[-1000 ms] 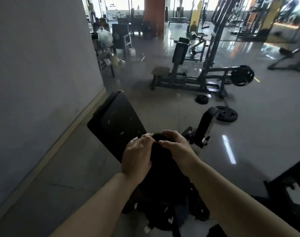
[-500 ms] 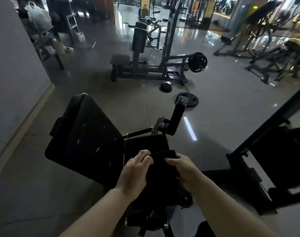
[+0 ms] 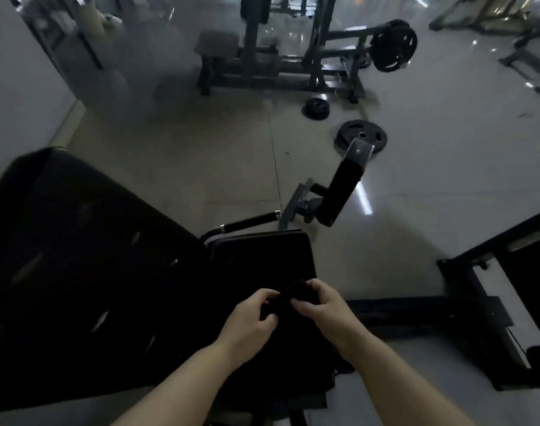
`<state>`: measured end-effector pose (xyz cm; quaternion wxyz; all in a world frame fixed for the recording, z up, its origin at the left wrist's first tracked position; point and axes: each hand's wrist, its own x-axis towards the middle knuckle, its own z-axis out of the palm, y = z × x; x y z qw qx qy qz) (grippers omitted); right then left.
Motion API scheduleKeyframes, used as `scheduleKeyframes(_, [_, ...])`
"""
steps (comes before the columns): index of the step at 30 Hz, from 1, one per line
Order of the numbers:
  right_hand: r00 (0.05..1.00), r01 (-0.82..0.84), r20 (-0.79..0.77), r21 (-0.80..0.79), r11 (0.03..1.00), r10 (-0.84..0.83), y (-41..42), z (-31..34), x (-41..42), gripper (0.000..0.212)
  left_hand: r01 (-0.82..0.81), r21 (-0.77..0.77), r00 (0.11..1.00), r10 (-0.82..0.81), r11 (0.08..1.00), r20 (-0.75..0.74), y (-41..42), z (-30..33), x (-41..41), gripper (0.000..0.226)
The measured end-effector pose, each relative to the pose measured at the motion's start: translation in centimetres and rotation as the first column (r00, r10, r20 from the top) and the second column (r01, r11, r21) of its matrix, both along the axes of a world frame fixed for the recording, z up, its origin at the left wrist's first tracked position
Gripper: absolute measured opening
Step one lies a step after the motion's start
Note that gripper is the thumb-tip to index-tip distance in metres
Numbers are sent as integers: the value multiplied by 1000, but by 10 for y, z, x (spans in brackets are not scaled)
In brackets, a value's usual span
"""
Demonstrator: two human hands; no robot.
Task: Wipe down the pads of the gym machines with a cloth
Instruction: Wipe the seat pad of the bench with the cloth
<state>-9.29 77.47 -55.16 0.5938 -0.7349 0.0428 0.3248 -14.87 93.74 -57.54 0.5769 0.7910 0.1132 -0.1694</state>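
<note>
two weight plates (image 3: 361, 136) on floor (image 3: 201, 167) | wall (image 3: 13, 72) left (grey)

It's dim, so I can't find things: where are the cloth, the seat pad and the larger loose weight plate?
cloth (image 3: 288, 298), head view, top fold between both hands
seat pad (image 3: 262, 259), head view, upper surface
larger loose weight plate (image 3: 359, 135), head view, near its hub
</note>
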Motion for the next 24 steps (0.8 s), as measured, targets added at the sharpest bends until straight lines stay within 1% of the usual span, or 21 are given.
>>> scheduleKeyframes(1, [1000, 4, 16, -36, 999, -4, 0, -12, 16, 9, -9, 59, 1000, 9, 998, 1, 1, -11, 13, 26])
scheduleKeyframes(3, [999, -10, 52, -124, 992, 17, 1, -35, 51, 8, -24, 130, 1000, 26, 991, -9, 0, -29, 39, 21])
scheduleKeyframes(4, [997, -30, 66, -163, 986, 41, 2, -46, 68, 8, -30, 159, 999, 33, 987, -20, -1, -39, 50, 22])
scheduleKeyframes(6, [989, -102, 79, -236, 966, 124, 6, -64, 103, 10, -52, 219, 998, 60, 974, -30, -2, -60, 71, 32])
scheduleKeyframes(7, [976, -159, 92, -334, 929, 200, 10, -75, 121, 18, -67, 262, 997, 74, 963, -14, -2, -71, 79, 36])
scheduleKeyframes(8, [946, -214, 112, -491, 844, 305, 15, -86, 137, 35, -74, 319, 997, 78, 945, 1, 0, -85, 85, 40])
scheduleKeyframes(9, [910, -225, 127, -649, 727, 395, 20, -96, 148, 52, -71, 386, 997, 77, 920, 1, 1, -99, 90, 42])
scheduleKeyframes(10, [886, -174, 168, -742, 648, 431, 26, -105, 153, 63, -63, 454, 997, 80, 889, -18, 4, -112, 94, 45])
scheduleKeyframes(11, [873, -116, 221, -772, 625, 435, 33, -114, 153, 67, -55, 514, 994, 93, 856, -49, 7, -123, 96, 47])
scheduleKeyframes(13, [859, -40, 300, -769, 638, 415, 47, -131, 134, 65, -29, 598, 991, 103, 801, -90, 12, -141, 97, 50])
scheduleKeyframes(14, [856, -37, 298, -778, 627, 422, 52, -142, 121, 65, -10, 621, 992, 88, 784, -95, 14, -147, 98, 52])
scheduleKeyframes(17, [879, -77, 222, -808, 585, 421, 62, -182, 94, 72, 37, 675, 998, 8, 737, -64, 22, -166, 101, 54])
scheduleKeyframes(19, [869, -9, 268, -832, 554, 416, 67, -206, 92, 79, 37, 697, 999, -31, 716, -21, 27, -181, 109, 55])
scheduleKeyframes(21, [842, 74, 337, -846, 528, 422, 72, -219, 99, 75, 1, 689, 998, -41, 725, 42, 29, -200, 121, 54])
scheduleKeyframes(24, [764, 119, 390, -868, 482, 514, 73, -230, 114, 68, -140, 666, 983, 21, 733, 183, 25, -225, 133, 51])
